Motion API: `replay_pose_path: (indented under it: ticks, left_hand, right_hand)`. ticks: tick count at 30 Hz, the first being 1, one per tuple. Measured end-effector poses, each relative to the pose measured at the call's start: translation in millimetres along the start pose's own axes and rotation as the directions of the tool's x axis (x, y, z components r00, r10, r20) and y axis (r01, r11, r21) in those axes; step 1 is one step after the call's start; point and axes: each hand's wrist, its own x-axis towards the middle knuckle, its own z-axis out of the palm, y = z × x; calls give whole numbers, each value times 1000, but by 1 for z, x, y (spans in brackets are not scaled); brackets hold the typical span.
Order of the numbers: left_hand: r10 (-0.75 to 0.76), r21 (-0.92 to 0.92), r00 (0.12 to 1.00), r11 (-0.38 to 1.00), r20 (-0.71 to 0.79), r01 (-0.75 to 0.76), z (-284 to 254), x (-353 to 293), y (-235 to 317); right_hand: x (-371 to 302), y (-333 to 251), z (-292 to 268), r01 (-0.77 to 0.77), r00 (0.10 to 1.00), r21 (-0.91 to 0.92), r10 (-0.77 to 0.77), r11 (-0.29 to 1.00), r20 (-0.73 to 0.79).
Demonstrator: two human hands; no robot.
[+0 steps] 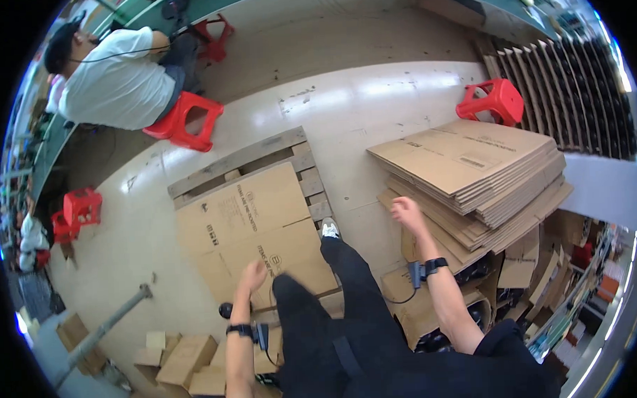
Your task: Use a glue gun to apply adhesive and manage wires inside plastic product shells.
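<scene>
Reaching toward a tall stack of flattened brown cardboard boxes [472, 172], the right hand [405, 211] hangs just short of its near edge, fingers curled together, holding nothing.

The left hand [252, 275], fingers loosely bent and empty, hovers over a flat brown cardboard sheet [253, 233] lying on a wooden pallet [243, 158]; a red plastic stool [494, 100] stands beyond the stack.
</scene>
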Motion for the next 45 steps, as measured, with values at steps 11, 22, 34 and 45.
replay_pose_path:
  ticks: [11, 22, 34, 45]
  left_hand:
    - [359, -133, 895, 906, -265, -402, -116, 140, 232]
    - [-263, -464, 961, 843, 90, 274, -82, 426, 265]
    - [705, 4, 652, 680, -280, -733, -300, 665, 806]
    - [649, 380, 387, 725, -655, -575, -493, 950, 1111]
  right_hand:
    - [35, -84, -171, -238, 971, 23, 237, 971, 35]
    - [305, -190, -251, 127, 987, 125, -113, 984, -116]
    - [620, -366, -322, 373, 899, -319, -424, 871, -107]
    - [889, -623, -493, 295, 604, -766, -732, 572, -314]
